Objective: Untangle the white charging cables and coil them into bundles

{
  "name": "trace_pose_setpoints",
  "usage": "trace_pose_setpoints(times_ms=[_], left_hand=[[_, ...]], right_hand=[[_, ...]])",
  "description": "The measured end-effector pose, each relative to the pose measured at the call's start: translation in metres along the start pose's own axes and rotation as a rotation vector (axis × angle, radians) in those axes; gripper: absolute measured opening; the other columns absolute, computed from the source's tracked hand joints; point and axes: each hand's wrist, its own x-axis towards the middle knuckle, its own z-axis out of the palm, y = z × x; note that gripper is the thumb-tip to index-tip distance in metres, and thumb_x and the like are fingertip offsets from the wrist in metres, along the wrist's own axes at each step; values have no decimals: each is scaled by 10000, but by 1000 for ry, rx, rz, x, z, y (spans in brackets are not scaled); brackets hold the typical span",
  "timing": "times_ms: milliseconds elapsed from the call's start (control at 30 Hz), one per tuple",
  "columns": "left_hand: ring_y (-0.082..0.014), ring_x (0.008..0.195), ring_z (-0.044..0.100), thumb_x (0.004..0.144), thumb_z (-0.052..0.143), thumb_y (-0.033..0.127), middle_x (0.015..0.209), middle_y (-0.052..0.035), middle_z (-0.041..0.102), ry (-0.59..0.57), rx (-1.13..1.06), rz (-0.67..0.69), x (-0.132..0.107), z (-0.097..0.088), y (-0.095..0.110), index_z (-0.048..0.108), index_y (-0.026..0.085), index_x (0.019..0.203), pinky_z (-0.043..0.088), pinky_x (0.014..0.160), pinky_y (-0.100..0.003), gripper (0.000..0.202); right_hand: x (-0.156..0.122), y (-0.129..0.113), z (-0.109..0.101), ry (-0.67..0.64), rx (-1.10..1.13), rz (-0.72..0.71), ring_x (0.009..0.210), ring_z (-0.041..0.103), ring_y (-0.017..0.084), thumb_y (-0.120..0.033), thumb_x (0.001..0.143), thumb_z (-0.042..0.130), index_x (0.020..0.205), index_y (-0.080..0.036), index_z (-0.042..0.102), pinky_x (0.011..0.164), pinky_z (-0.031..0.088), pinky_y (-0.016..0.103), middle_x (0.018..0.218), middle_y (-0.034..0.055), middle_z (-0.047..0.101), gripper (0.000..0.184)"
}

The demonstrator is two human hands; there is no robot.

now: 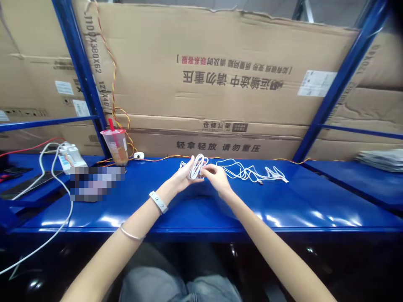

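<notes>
A white cable (197, 167), wound into a small oval coil, rests in my left hand (181, 180) just above the blue shelf. The left thumb and fingers hold the coil from its left side and from below. My right hand (218, 178) meets it from the right, thumb and forefinger pinched at the coil's edge, and the exact bit of cable between those fingertips is hard to make out. Beyond the right hand, loose white cables (242, 172) lie in tangled loops on the shelf, with small plugs (285, 179) at their right end.
The blue shelf (299, 205) has upright posts at both sides and cardboard (239, 105) behind. At the left stand a drink cup (115, 147) with a red straw and a white power strip (72, 157), its cord hanging over the front edge. A stack of flat packets (380, 160) lies far right.
</notes>
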Motion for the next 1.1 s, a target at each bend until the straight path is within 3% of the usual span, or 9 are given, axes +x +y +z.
trace_pose_setpoints(times_ms=[133,367,500,600,767,867,967,1100], left_hand=[[-230,860,677,932,370,508,1041,-152,671,-41,-89,1,3,-9,-1,615,107,1094,549,779,-405,498],[-235,885,687,948,361,447,1067,-169,658,163,-224,36,7,-23,7,535,120,1058,544,804,-383,387],[-249,948,676,945,376,433,1134,-182,627,216,-284,49,8,-28,9,494,137,1026,540,838,-404,329],[-250,966,672,950,375,404,1170,-185,610,229,-275,62,9,-33,9,485,137,1006,539,853,-394,295],[-212,922,686,933,402,219,1140,-181,624,246,-223,74,12,-40,5,512,129,953,537,864,-346,144],[-202,882,695,882,453,118,1097,-177,640,282,-179,112,16,-41,4,521,119,953,539,864,-344,98],[-202,833,700,856,463,78,1071,-190,651,365,-94,133,24,-43,9,526,110,966,551,828,-362,131],[-173,777,695,860,464,78,1004,-176,675,482,51,133,43,-48,28,548,99,965,556,770,-299,136]], right_hand=[[2,-4,-8,78,88,30,732,636,186,-338,705,633,779,-146,670,696,492,293,763,58,697,209],[9,-13,-43,91,234,47,611,582,136,-356,625,735,713,-139,689,654,481,284,648,37,660,238],[13,-23,-75,133,299,83,677,618,141,-346,597,751,725,-146,702,691,506,279,727,51,686,242],[17,-34,-100,203,288,28,673,615,135,-317,590,754,709,-142,697,670,505,271,723,51,682,219],[23,-55,-139,286,216,-60,630,584,111,-255,621,755,710,-128,707,648,486,258,706,46,678,162],[26,-61,-163,359,152,-42,636,585,111,-201,662,736,708,-113,706,663,480,263,705,70,679,104],[32,-54,-193,433,79,15,624,578,97,-133,679,721,705,-82,700,694,472,273,708,96,676,61],[46,-26,-245,596,-22,143,591,598,105,-142,660,739,645,-86,674,697,493,287,660,104,654,86]])
